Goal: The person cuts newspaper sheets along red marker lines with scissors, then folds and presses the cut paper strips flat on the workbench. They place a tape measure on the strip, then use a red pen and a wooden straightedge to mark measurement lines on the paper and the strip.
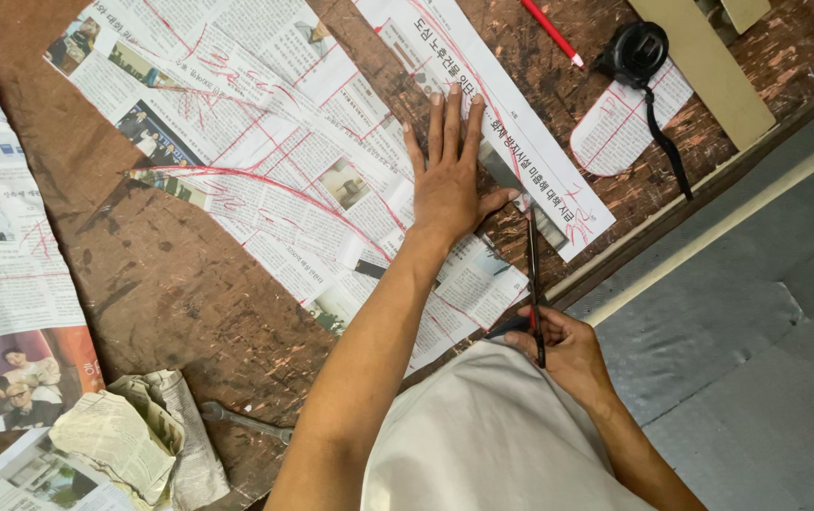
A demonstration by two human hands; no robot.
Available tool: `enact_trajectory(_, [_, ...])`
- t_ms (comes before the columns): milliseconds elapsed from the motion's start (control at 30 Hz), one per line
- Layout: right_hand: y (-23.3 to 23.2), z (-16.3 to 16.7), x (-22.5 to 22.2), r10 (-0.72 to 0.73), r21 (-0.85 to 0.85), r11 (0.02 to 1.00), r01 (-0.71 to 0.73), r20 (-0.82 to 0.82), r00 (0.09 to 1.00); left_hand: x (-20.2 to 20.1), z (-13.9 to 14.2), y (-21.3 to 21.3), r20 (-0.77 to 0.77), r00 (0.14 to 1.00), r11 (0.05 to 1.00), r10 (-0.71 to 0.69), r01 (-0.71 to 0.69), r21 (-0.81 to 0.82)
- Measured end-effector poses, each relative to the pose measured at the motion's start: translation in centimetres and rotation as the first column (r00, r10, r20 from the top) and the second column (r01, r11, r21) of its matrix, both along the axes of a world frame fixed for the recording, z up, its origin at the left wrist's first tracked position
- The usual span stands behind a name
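My left hand (449, 177) lies flat, fingers spread, on a large newspaper sheet (265, 161) marked with red pattern lines, on a worn brown table (170, 293). My right hand (568, 348) grips long scissors (532, 274), whose blades point away from me along the sheet's right edge, just right of my left thumb. A narrow newspaper strip (511, 123) lies beside the blades.
A red pencil (552, 31), a black tape measure (638, 52) with a strap, and a rounded paper cut-out (620, 123) lie at the far right. Crumpled newspaper (132, 435) and a wrench (246, 421) sit near left. A pale stick (710, 237) runs along the table edge.
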State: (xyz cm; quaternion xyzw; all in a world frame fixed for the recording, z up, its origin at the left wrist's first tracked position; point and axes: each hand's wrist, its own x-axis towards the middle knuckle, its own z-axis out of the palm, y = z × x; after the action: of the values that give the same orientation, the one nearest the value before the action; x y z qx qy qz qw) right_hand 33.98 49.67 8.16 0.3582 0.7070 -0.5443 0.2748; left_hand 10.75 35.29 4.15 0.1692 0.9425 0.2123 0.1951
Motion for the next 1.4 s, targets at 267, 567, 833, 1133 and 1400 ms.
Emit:
enact_trajectory(267, [-0.4, 0.3, -0.5, -0.015, -0.005, 1.000, 0.015, 0.000, 1.000, -0.1, -0.1, -0.3, -0.008, 1.000, 1.000, 0.005, -0.005, 0.019])
enact_trajectory(567, [-0.5, 0.4, -0.4, 0.004, 0.033, 0.999, -0.005, 0.015, 1.000, 0.0, -0.1, -0.3, -0.018, 1.000, 0.999, 0.009, -0.008, 0.034])
enact_trajectory(833, [-0.8, 0.2, -0.5, 0.008, 0.050, 0.999, -0.007, -0.013, 1.000, -0.1, 0.0, -0.7, -0.014, 1.000, 0.999, 0.015, -0.014, 0.043])
enact_trajectory(1133, [-1.2, 0.5, -0.9, 0.049, 0.114, 0.992, -0.059, 0.088, 0.995, -0.3, -0.4, -1.2, -0.039, 0.999, 0.999, 0.005, -0.003, 0.053])
enact_trajectory(1400, [-1.7, 0.5, -1.3, 0.015, 0.076, 0.997, -0.019, 0.065, 0.998, -0.5, -0.1, -1.8, -0.046, 0.999, 0.998, 0.012, -0.009, 0.070])
